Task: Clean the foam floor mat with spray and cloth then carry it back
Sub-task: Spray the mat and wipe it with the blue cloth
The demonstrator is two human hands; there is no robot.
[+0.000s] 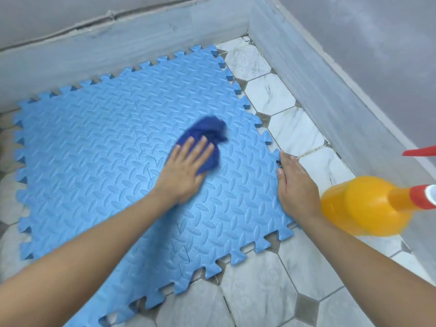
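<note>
While the near edge of the blue foam mat (113,149) hangs loose over the tiled floor (271,286), its puzzle seams are the thing to watch: this mat is several interlocked pieces, and a hard sideways scrub could pop one open or slide the whole sheet along the tiles. The right hand (296,185) sits at the mat's right edge, fingers fairly straight and resting on the toothed border, steadying it by the look of things. Just beside that wrist stands the orange spray bottle (363,206) with its red nozzle, on the floor at the right, close enough that a backward elbow could tip it. Out in the middle of the mat the left hand (186,168) lies flat, fingers spread, pressing the dark blue cloth (207,133), which is bunched and blurred; pressed rather than gripped, it could slip out. Beyond, the mat's far edge runs near the grey skirting (118,50), and the wall corner (250,31) leaves little room there for wiping.
</note>
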